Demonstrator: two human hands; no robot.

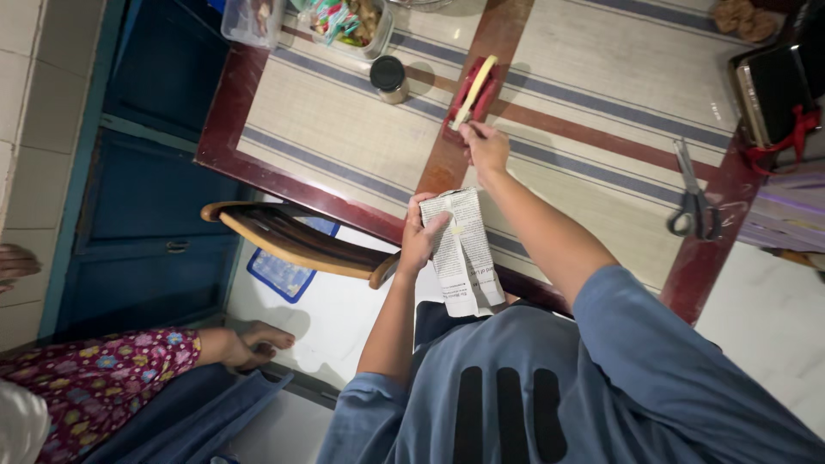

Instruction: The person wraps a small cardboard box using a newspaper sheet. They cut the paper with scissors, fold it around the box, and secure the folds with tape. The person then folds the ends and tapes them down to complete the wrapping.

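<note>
A person seen from above wears a loose, short-sleeved blue-grey T-shirt (601, 387) with three thick black vertical bars printed on the chest. The sleeves end near the elbows, leaving both forearms bare. Dark clothing shows just below the shirt hem.

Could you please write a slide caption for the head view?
Left hand holds folded newspaper; right hand reaches a red tape dispenser on the striped table.
</note>
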